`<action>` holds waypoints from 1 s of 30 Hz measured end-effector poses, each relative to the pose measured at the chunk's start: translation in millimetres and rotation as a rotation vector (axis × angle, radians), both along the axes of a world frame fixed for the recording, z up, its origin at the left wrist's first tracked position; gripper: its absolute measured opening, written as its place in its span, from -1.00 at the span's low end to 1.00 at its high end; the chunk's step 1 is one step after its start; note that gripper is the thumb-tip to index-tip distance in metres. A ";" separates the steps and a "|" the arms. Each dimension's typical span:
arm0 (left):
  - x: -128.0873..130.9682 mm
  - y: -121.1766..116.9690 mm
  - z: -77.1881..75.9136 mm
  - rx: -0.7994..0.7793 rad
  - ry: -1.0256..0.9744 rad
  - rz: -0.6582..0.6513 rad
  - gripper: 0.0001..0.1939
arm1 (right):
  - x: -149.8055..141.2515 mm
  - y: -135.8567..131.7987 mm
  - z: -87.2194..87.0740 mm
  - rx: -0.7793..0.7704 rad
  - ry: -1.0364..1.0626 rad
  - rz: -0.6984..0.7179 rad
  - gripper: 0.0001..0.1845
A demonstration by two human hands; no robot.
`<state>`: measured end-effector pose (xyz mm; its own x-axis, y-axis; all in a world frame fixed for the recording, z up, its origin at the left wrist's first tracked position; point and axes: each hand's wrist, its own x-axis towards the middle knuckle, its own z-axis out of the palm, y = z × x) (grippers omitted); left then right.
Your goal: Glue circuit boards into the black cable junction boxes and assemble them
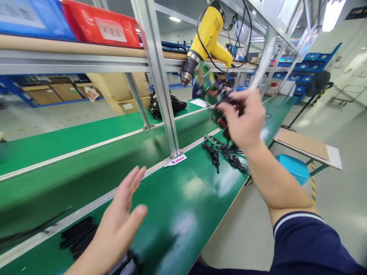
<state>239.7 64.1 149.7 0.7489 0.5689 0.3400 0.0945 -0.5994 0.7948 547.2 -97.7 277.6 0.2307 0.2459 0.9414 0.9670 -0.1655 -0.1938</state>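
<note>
My left hand (pixel 120 214) is raised over the near part of the green bench (pixel 183 206), fingers stretched and thumb apart, holding nothing. Black oblong pieces (pixel 78 235) lie beside its wrist. Further out, my right hand (pixel 246 118) is in the air with its fingers curled closed. At its fingertips is a blurred green, red and dark object (pixel 208 84); its kind and how it is gripped cannot be made out. Below that hand, bundled black cables (pixel 229 154) with small green boards (pixel 212 140) lie on the bench. A yellow heat gun (pixel 206 38) hangs just above, nozzle down.
A metal upright (pixel 157 76) stands between my hands, with a white tube (pixel 176 160) at its foot. Red (pixel 103 25) and blue (pixel 34 19) bins line the shelf overhead. Beyond lies a green conveyor belt (pixel 86 168). A blue stool (pixel 292 168) stands at right. A person is partly visible behind.
</note>
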 end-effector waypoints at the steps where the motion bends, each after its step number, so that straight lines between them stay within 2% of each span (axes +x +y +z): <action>1: 17.0 0.1 8.2 -0.188 -0.136 -0.035 -0.10 | -30.3 8.0 -18.2 -0.052 0.004 0.094 -0.79; 2: 32.0 -0.6 11.1 -0.357 -0.225 -0.063 -0.05 | -58.7 15.7 -41.1 -0.131 0.018 0.185 -0.84; 3: 44.2 -2.1 9.1 -0.520 -0.221 -0.110 -0.07 | -84.3 23.0 -66.9 -0.235 0.048 0.263 -0.88; 5: 57.6 -5.7 -6.9 -0.760 -0.129 -0.143 -0.14 | -123.8 35.5 -118.6 -0.436 0.189 0.373 -0.83; 7: 56.5 -7.6 -30.3 -0.841 -0.071 -0.032 -0.19 | -145.1 44.3 -157.9 -0.548 0.425 0.488 -0.74; 9: 46.4 -5.6 -50.1 -0.770 -0.057 0.099 -0.21 | -148.4 49.4 -176.9 -0.584 0.716 0.650 -0.70; 11: 35.5 0.1 -60.0 -0.610 -0.038 0.148 -0.26 | -138.2 52.7 -177.8 -0.607 1.011 0.833 -0.71; 13: 30.0 7.2 -60.3 -0.459 -0.019 0.133 -0.33 | -123.0 55.4 -168.3 -0.643 1.262 0.960 -0.71; 16: 33.2 14.1 -52.5 -0.359 -0.033 0.116 -0.43 | -105.4 57.6 -149.5 -0.675 1.513 1.002 -0.70; 18: 38.9 14.0 -48.3 -0.328 -0.061 0.125 -0.49 | -99.7 56.4 -138.6 -0.712 1.568 0.962 -0.76; 20: 45.1 10.6 -46.8 -0.306 -0.085 0.132 -0.54 | -97.6 52.3 -128.7 -0.779 1.432 0.853 -0.82; 23: 54.9 2.0 -47.0 -0.328 -0.101 0.150 -0.58 | -103.7 40.2 -114.6 -0.887 0.971 0.565 -0.79; 25: 61.9 -4.0 -45.5 -0.399 -0.104 0.189 -0.59 | -118.7 30.2 -107.0 -0.924 0.672 0.364 -0.81; 27: 68.0 -9.1 -41.4 -0.482 -0.103 0.237 -0.61 | -141.2 20.9 -102.9 -0.921 0.475 0.218 -0.80; 29: 71.1 -12.8 -35.9 -0.521 -0.101 0.257 -0.63 | -162.7 13.7 -102.8 -0.880 0.424 0.201 -0.73; 30: 71.0 -14.1 -33.2 -0.514 -0.106 0.258 -0.63 | -169.3 10.9 -103.8 -0.847 0.475 0.261 -0.71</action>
<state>310.7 50.0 116.5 0.5411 0.8401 0.0374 0.0908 -0.1025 0.9906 377.9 -86.8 173.8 0.3806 0.8884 0.2568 0.8456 -0.2218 -0.4856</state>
